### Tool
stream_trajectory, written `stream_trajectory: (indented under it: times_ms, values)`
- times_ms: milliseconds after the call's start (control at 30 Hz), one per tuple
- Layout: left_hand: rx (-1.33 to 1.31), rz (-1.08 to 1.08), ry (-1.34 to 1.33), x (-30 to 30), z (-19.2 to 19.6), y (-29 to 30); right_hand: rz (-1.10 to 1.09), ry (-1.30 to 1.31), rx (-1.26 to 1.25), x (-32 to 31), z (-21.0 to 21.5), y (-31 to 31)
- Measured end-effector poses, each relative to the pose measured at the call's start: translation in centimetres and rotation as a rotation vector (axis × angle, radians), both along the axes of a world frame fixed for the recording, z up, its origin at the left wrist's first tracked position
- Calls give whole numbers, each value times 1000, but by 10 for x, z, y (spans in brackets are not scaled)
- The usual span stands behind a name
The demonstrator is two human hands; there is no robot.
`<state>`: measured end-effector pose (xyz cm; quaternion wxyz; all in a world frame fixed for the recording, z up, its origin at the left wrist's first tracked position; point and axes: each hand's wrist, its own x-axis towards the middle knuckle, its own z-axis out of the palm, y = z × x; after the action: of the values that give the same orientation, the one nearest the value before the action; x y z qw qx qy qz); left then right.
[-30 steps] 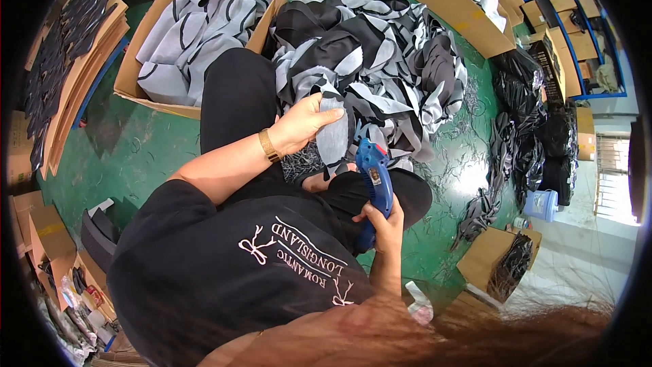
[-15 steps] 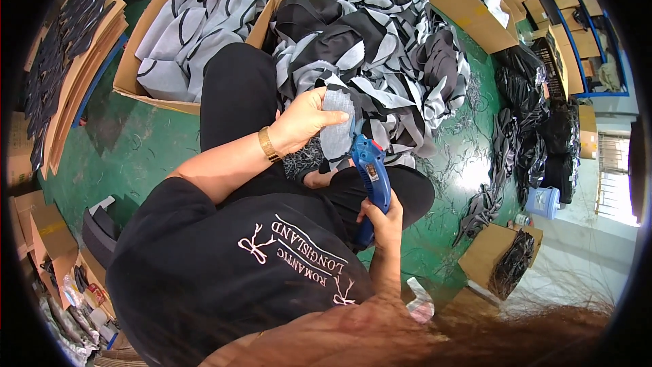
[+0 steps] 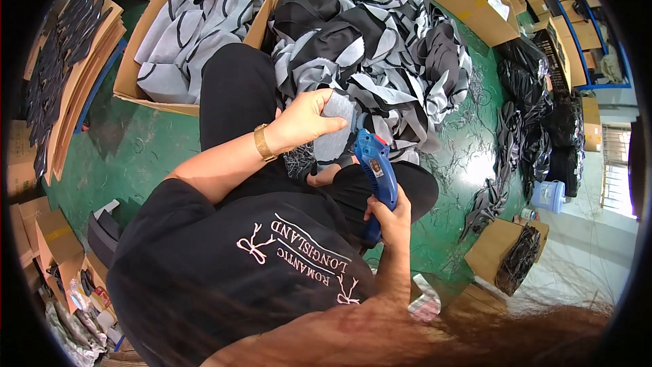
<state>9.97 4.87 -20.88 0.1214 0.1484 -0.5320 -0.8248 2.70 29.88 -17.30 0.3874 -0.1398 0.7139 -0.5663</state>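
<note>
Because the left grip (image 3: pixel 305 122) pinches the cloth (image 3: pixel 334 136) near the tool (image 3: pixel 377 170) clasped in the right grip (image 3: pixel 392 217), either one slipping could cause injury.

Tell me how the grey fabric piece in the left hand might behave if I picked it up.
The grey fabric piece is probably floppy: others in the fabric pile fold and drape. It is likely light, as the left hand simply pinches one side between thumb and fingers. Looking flat, it seems unlikely to roll.
</note>
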Motion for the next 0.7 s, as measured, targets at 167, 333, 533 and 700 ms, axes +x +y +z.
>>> stream_trajectory:
  times_ms: [167, 333, 533, 700]
  values:
    - [-178, -54, 15, -1, 2, -3, 0, -83, -19, -6, 3, 3]
    - [-385, -238, -8, -1, 4, -20, 32, -177, -36, -13, 0, 8]
    - [-470, -434, 34, -1, 26, -29, 69, -270, -68, -19, 2, 9]
    - [-545, -629, 5, -2, 37, -37, 129, -337, -87, -22, 0, 13]
